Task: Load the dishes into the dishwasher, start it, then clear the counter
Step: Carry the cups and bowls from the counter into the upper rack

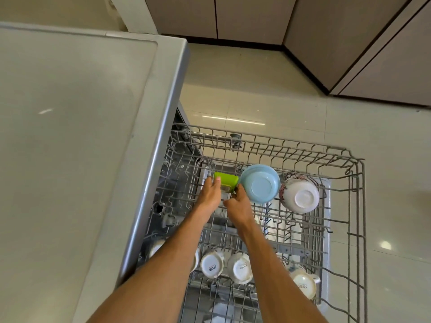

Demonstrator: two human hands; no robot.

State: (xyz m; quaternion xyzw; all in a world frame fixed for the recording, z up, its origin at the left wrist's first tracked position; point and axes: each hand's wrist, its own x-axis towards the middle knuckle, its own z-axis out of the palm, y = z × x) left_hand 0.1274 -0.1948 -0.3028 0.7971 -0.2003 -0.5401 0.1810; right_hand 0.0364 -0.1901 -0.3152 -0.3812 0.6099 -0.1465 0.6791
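Quickly: both hands were on the box [227,181], green lid over a clear body, at the far left of the rack [236,142], just beside the blue bowl [260,184]. My left hand [210,193] gripped its left side, thumb up on the lid. My right hand [238,202] curled round its right end, fingertips hidden. I judged it light, stiff plastic, smooth, likely slippery if wet, not fragile. Best hold seemed the two short ends, not the lid alone, which might pop off. Floral bowl [299,194] and cups [239,268] sat upside down in the same rack, apart from the box.
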